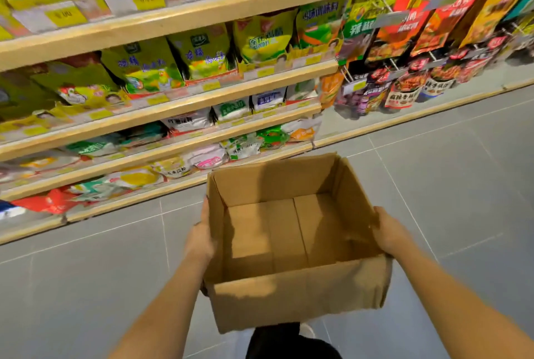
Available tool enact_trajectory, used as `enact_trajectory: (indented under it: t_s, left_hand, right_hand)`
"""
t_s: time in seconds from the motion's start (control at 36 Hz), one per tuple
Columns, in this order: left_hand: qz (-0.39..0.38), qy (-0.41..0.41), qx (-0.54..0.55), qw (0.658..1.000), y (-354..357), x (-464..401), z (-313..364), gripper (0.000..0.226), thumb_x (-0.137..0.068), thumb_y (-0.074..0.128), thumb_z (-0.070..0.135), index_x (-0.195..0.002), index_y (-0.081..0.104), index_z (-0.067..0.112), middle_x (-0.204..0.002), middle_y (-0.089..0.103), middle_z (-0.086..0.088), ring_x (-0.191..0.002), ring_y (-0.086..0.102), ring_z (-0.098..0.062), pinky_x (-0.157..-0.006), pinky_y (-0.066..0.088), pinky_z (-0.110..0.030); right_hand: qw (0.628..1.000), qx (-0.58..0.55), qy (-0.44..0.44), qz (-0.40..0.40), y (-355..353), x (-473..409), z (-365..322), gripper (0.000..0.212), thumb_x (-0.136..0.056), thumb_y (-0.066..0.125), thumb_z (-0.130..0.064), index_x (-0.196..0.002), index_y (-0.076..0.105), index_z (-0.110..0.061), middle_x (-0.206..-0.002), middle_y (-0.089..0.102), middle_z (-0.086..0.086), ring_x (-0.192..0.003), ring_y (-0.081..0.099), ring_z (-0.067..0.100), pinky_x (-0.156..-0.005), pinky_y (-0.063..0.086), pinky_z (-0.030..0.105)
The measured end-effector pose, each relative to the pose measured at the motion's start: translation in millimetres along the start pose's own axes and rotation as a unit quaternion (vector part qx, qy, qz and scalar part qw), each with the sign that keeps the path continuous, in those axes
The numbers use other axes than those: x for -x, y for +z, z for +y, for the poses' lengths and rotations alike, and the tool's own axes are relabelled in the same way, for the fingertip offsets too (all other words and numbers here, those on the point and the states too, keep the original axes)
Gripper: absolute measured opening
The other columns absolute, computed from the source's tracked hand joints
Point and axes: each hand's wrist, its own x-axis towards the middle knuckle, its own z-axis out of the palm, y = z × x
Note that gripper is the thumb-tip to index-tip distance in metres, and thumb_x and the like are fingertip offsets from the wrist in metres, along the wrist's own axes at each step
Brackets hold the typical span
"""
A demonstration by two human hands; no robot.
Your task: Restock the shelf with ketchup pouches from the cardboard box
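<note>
An open cardboard box (294, 295) is held in front of me above the floor, its flaps up and its inside bare, with no pouches showing. My left hand (200, 238) grips its left wall and my right hand (388, 233) grips its right wall. Red pouches (47, 202) lie at the left end of the lowest shelf (130, 202); their labels are too blurred to read.
Wooden-edged shelves (185, 16) rise on the left, packed with yellow, green and white packets and price tags. To the right, hooks (404, 49) carry red and dark seasoning packets. Grey tiled floor (462, 171) stretches under and right of the box. My dark trouser leg (289, 344) is below.
</note>
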Motion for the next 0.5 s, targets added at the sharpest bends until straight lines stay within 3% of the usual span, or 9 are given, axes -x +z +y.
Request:
enact_trajectory:
  t_s: [0.19,0.31,0.33,0.42,0.5]
  left_hand:
    - [-0.011,-0.046,0.003,0.999,62,-62,1,0.085,-0.093,0.049,0.029,-0.143,-0.02,0.039,-0.115,0.058,-0.016,-0.099,0.06,-0.033,-0.083,0.049,-0.043]
    - [-0.001,-0.046,0.038,0.998,116,-112,-5,0.088,-0.088,0.055,0.006,-0.148,-0.005,0.032,-0.115,0.059,-0.026,-0.096,0.06,-0.04,-0.082,0.05,-0.046]
    - [-0.003,-0.05,0.056,0.997,132,-125,-8,0.085,-0.089,0.055,0.008,-0.147,-0.002,0.033,-0.116,0.058,-0.024,-0.097,0.059,-0.039,-0.084,0.05,-0.047]
    - [-0.036,-0.092,0.073,0.992,168,-154,-16,0.055,-0.097,0.041,0.039,-0.143,0.011,0.042,-0.127,0.052,-0.008,-0.101,0.051,-0.025,-0.097,0.043,-0.048]
    - [-0.056,-0.113,0.051,0.991,188,-184,-22,0.072,-0.096,0.047,0.027,-0.147,-0.003,0.032,-0.133,0.048,-0.02,-0.112,0.053,-0.036,-0.095,0.044,-0.047]
  right_hand:
    - [1.0,-0.018,-0.006,-0.02,49,-103,15,0.03,-0.093,0.043,-0.015,-0.122,0.042,-0.012,-0.112,0.06,0.021,-0.096,0.058,0.037,-0.074,0.042,0.035]
    - [0.999,-0.029,0.0,-0.025,90,-172,30,0.032,-0.092,0.043,-0.014,-0.124,0.041,-0.012,-0.113,0.059,0.022,-0.097,0.057,0.04,-0.079,0.046,0.043]
    - [0.999,-0.034,0.004,-0.026,102,-189,34,0.034,-0.092,0.042,-0.014,-0.126,0.041,-0.013,-0.115,0.058,0.022,-0.1,0.056,0.041,-0.082,0.047,0.045]
    - [0.998,-0.061,0.01,-0.028,135,-227,43,0.044,-0.092,0.037,-0.008,-0.134,0.035,-0.018,-0.121,0.055,0.022,-0.104,0.054,0.042,-0.082,0.045,0.044]
    - [0.995,-0.09,0.023,-0.025,158,-254,48,0.053,-0.089,0.036,-0.001,-0.137,0.033,-0.023,-0.126,0.054,0.018,-0.107,0.054,0.038,-0.084,0.048,0.044]
